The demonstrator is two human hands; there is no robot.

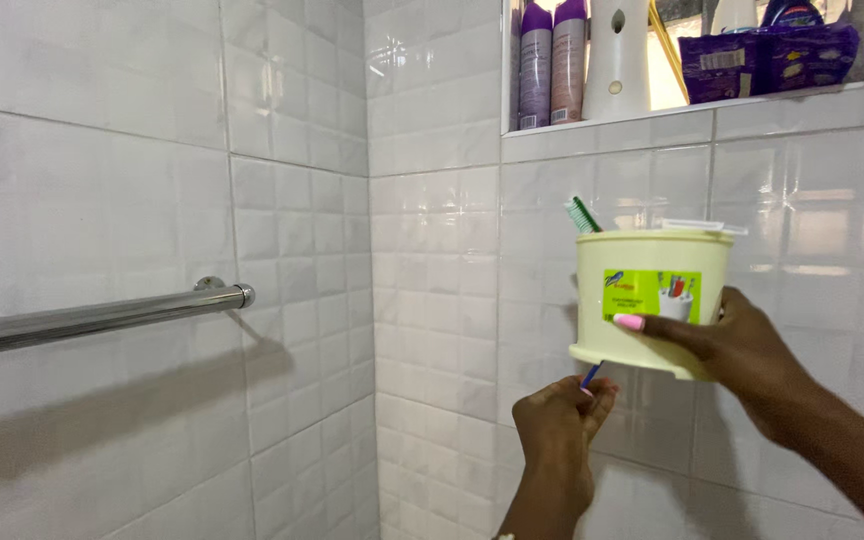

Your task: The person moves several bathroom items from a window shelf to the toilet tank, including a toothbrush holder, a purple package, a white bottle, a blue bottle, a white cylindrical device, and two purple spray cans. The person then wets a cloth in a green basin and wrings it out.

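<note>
The right hand (742, 345) grips a pale yellow plastic toothbrush holder (652, 300) by its side wall, thumb across the front sticker, fingers wrapped behind it, holding it up against the white tiled wall (432, 300). The left hand (557, 420), just below and to the left of the holder, is closed in a pinch on the blue handle end (590, 375) of a toothbrush that pokes out under the holder's base; the green bristle head (582, 213) shows above its rim.

The holder looks light and stiff, thin moulded plastic (probably slick if wet), so a wrap around the wall seems the safe grip. The toothbrush is thin and rigid, best pinched at the handle.

Both forearms rise from below, the right from the lower right with wrist bent inward, the left nearly vertical. Above the hands a wall niche (652, 110) carries bottles; far left, a chrome rail (102, 315).
</note>
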